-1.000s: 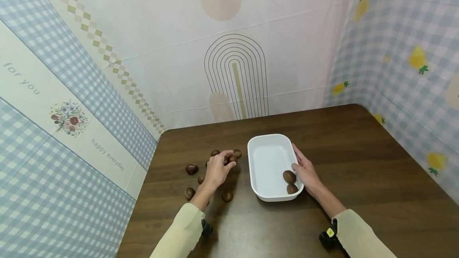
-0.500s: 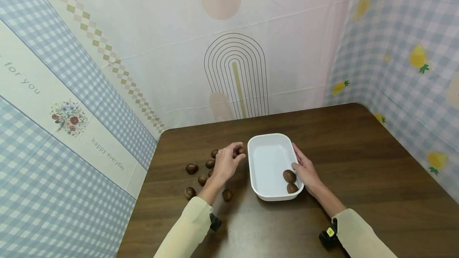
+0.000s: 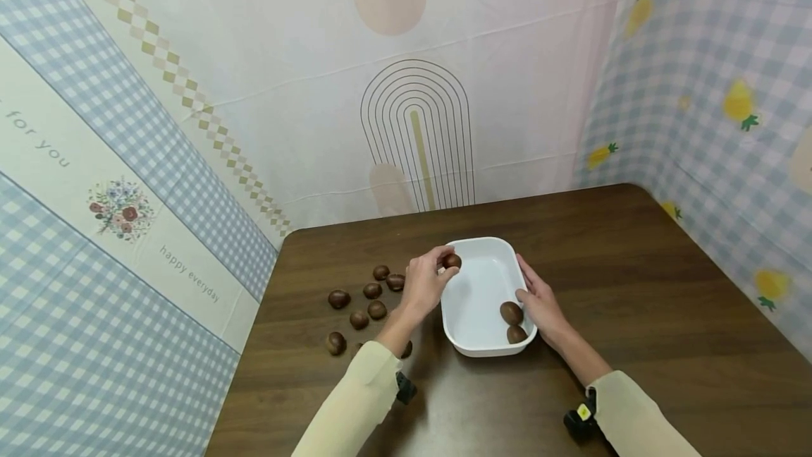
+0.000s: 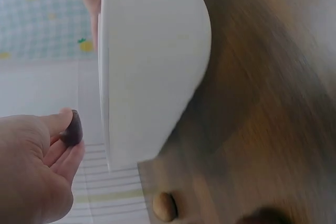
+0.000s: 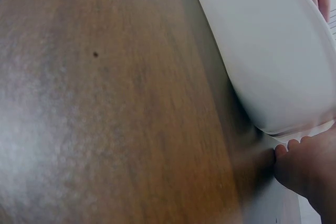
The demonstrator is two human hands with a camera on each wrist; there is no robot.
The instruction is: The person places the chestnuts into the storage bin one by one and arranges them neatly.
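In the head view a white rectangular dish (image 3: 478, 302) stands on the table, with two brown chestnuts (image 3: 512, 313) in its near right corner. My left hand (image 3: 423, 281) pinches a chestnut (image 3: 452, 261) between thumb and fingers, over the dish's far left rim. The left wrist view shows this held chestnut (image 4: 73, 128) at the fingertips, beside the dish's white wall (image 4: 152, 61). My right hand (image 3: 544, 309) grips the dish's right side, thumb at the rim and fingers along the outside. Seen from the right wrist, its fingers sit low against the dish (image 5: 273, 51).
Several loose chestnuts (image 3: 372, 290) lie scattered on the brown wooden table (image 3: 622, 288), left of the dish. My left forearm partly covers a few nearer ones. Patterned cloth (image 3: 304, 125) hangs behind the table and along both sides.
My left hand has picked up a chestnut from the table and carried it right, to above the dish's left rim. The right hand and the dish stay in place.
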